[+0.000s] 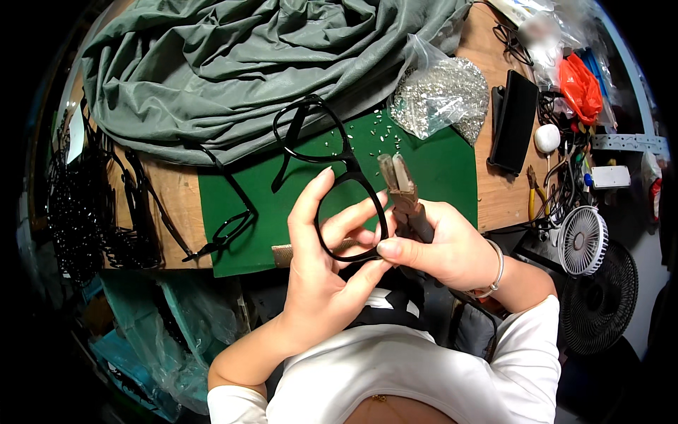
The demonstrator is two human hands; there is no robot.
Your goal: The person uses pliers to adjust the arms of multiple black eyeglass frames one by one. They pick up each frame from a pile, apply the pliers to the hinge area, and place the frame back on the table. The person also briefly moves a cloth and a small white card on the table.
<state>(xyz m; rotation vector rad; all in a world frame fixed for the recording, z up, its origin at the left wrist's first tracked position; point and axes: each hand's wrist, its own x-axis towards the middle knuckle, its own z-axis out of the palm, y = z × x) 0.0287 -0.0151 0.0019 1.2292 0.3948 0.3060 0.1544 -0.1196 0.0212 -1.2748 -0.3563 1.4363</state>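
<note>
A pair of black eyeglass frames (351, 164) is held up in front of me, the lower rim gripped by the fingers and thumb of my left hand (311, 272). My right hand (452, 247) is wrapped round metal pliers (405, 199), jaws pointing away from me. Its thumb also presses the frame's near end, beside my left thumb. Part of the plier handles is hidden by the palm. Beyond lies a green mat (445, 173) with small silvery pieces (381, 133) scattered on it. A clear bag (431, 99) full of silvery pieces sits at its far right.
Another black frame (229, 230) lies at the mat's left edge, near a heap of black frames (78, 205). Grey-green cloth (233, 78) covers the far side. To the right are a black case (514, 120), yellow-handled pliers (532, 196), a white fan (583, 240) and a red bag (580, 88).
</note>
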